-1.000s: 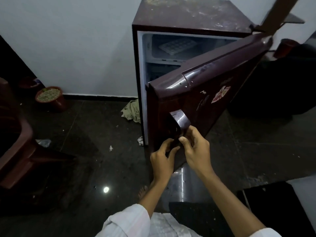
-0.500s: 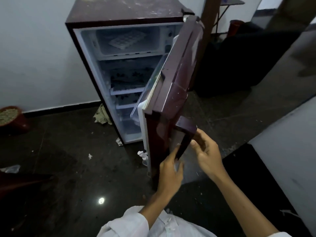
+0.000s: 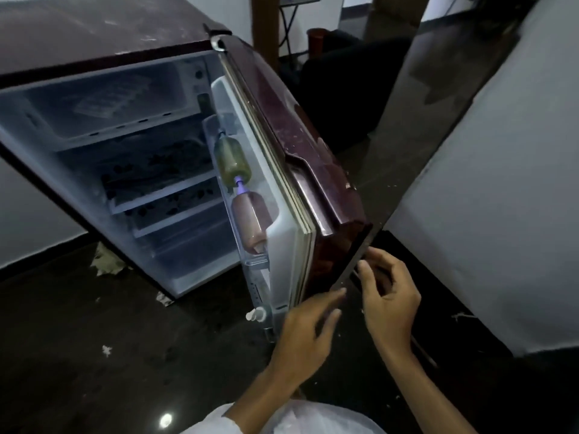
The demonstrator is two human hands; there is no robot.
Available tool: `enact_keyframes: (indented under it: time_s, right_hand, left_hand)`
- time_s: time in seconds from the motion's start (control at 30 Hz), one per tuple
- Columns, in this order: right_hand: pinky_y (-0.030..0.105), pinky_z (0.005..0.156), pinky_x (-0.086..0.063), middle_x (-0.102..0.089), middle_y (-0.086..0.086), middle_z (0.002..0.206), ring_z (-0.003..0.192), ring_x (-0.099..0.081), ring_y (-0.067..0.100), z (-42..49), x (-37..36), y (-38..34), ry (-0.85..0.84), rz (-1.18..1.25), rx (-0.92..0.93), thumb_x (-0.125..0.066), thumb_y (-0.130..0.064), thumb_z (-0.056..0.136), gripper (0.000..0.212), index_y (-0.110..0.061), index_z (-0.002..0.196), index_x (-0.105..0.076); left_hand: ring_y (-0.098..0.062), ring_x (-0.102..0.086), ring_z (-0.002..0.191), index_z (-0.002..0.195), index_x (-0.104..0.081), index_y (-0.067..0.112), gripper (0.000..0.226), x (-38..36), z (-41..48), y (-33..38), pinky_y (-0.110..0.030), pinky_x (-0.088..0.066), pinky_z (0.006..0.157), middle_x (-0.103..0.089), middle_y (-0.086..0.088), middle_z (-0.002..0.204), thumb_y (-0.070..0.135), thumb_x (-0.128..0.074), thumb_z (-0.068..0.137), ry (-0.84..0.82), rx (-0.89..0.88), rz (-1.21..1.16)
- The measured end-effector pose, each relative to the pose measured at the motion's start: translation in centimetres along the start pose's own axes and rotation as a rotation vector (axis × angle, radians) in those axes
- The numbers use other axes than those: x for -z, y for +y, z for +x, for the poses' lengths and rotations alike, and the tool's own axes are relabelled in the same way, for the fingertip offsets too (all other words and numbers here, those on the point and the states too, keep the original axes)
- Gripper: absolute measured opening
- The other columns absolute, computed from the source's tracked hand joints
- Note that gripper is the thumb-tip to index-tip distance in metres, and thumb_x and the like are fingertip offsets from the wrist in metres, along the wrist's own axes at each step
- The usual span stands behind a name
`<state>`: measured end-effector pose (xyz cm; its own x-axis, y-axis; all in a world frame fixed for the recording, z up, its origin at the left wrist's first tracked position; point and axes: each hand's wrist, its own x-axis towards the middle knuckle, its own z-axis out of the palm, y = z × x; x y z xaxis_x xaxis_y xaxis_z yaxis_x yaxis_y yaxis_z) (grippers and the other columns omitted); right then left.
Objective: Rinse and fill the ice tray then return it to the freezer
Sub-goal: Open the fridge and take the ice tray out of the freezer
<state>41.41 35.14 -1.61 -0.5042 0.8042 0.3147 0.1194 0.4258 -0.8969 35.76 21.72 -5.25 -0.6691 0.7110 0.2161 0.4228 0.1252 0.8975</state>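
Now we stand at the fridge (image 3: 94, 36) with its door (image 3: 294, 145) wide open. Our left hand (image 3: 308, 327) reaches toward the door's lower corner, fingers nearly straight, holding nothing. Our right hand (image 3: 388, 296) hovers just beside that corner's outer edge, fingers loosely curled around nothing; whether the tips touch the door we cannot tell. The ice tray (image 3: 106, 103) lies flat in the freezer compartment (image 3: 62, 136) at the top. A greenish bottle (image 3: 233, 159) and a brownish bottle (image 3: 252, 220) sit in the door shelf.
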Motion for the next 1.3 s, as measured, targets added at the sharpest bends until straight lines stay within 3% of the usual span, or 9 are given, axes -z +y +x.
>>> enact_keyframes:
  time_s: [0.1, 0.17, 0.3, 0.63, 0.8, 0.93, 1.07, 1.17, 1.3]
  right_hand:
    - [0.012, 0.090, -0.049, -0.062, -0.008, 0.119, 0.111, -0.060, 0.001, -0.9, -0.3, -0.2, -0.057, -0.032, 0.017, -0.075, -0.024, 0.083, 0.044, -0.012, 0.124, -0.063]
    - [0.011, 0.094, -0.046, -0.058, -0.007, 0.127, 0.117, -0.056, -0.001, -1.3, -0.8, -0.1, -0.066, -0.032, -0.030, -0.079, -0.028, 0.080, 0.058, -0.013, 0.132, -0.057]
    - [0.027, 0.098, -0.050, -0.054, -0.008, 0.134, 0.124, -0.053, 0.005, -0.9, -1.3, 0.6, 0.017, -0.010, -0.118, -0.078, -0.035, 0.081, 0.065, -0.021, 0.138, -0.051]
    - [0.025, 0.097, -0.052, -0.056, -0.001, 0.134, 0.122, -0.055, 0.003, 3.8, 0.6, 3.2, 0.116, 0.038, -0.153, -0.071, -0.026, 0.088, 0.054, -0.014, 0.138, -0.052]
    - [0.021, 0.098, -0.050, -0.058, -0.006, 0.132, 0.121, -0.054, -0.003, 7.5, 2.4, 5.3, 0.107, 0.009, -0.148, -0.070, -0.025, 0.091, 0.049, -0.019, 0.137, -0.054]
    - [0.006, 0.095, -0.042, -0.058, -0.002, 0.135, 0.122, -0.052, 0.000, 10.0, 3.2, 6.9, 0.111, -0.059, -0.137, -0.066, -0.026, 0.094, 0.047, -0.017, 0.139, -0.053]
    - [0.021, 0.105, -0.043, -0.055, 0.000, 0.137, 0.124, -0.050, 0.003, 10.8, 3.2, 8.4, 0.087, -0.141, -0.125, -0.062, -0.026, 0.096, 0.048, -0.015, 0.141, -0.049]
    - [0.011, 0.097, -0.045, -0.053, 0.007, 0.136, 0.119, -0.050, 0.003, 9.4, 3.0, 9.6, 0.029, -0.151, -0.108, -0.063, -0.022, 0.096, 0.048, -0.009, 0.140, -0.049]
    - [0.029, 0.102, -0.048, -0.049, 0.002, 0.136, 0.122, -0.050, 0.007, 6.9, 2.2, 10.6, -0.178, -0.207, -0.005, -0.062, -0.020, 0.096, 0.041, -0.010, 0.134, -0.054]
  left_hand:
    - [0.001, -0.064, 0.109, 0.120, -0.065, 0.023, 0.034, 1.5, 0.3, -0.8, -0.025, -0.056, 0.091, -0.068, 0.014, 0.115, 0.003, -0.063, 0.093, 0.271, -0.046, 0.022]
    - [-0.003, -0.062, 0.115, 0.124, -0.064, 0.018, 0.038, 1.8, 1.0, -1.3, -0.029, -0.054, 0.095, -0.066, 0.008, 0.120, -0.002, -0.063, 0.092, 0.300, -0.032, 0.008]
    - [-0.008, -0.045, 0.139, 0.145, -0.049, 0.010, 0.051, 0.4, 2.6, -1.1, -0.034, -0.040, 0.115, -0.052, 0.002, 0.147, 0.007, -0.059, 0.095, 0.094, -0.010, 0.000]
    - [-0.006, -0.016, 0.153, 0.158, -0.023, 0.012, 0.072, -4.0, 6.5, -0.2, -0.023, -0.015, 0.124, -0.023, -0.001, 0.165, 0.010, -0.060, 0.096, -0.151, -0.061, 0.050]
    - [-0.004, -0.011, 0.153, 0.159, -0.017, 0.015, 0.068, -6.2, 8.5, -0.1, -0.020, -0.012, 0.123, -0.016, 0.002, 0.167, 0.022, -0.053, 0.101, -0.167, -0.078, 0.119]
    - [-0.004, -0.014, 0.153, 0.159, -0.018, 0.012, 0.065, -7.3, 9.5, 0.0, -0.014, -0.012, 0.120, -0.017, 0.001, 0.166, 0.025, -0.050, 0.104, -0.148, -0.102, 0.202]
    - [-0.010, -0.018, 0.153, 0.158, -0.023, 0.010, 0.063, -8.1, 10.4, -0.5, -0.027, -0.025, 0.122, -0.020, -0.002, 0.166, 0.024, -0.050, 0.103, -0.123, -0.162, 0.317]
    - [-0.013, -0.018, 0.153, 0.158, -0.023, 0.010, 0.063, -8.2, 10.7, -1.4, -0.037, -0.027, 0.123, -0.021, -0.004, 0.166, 0.024, -0.050, 0.102, -0.114, -0.178, 0.418]
    - [-0.014, -0.016, 0.154, 0.158, -0.022, 0.013, 0.062, -7.8, 10.1, -2.9, -0.041, -0.024, 0.123, -0.018, -0.002, 0.166, 0.029, -0.045, 0.103, -0.106, -0.147, 0.543]
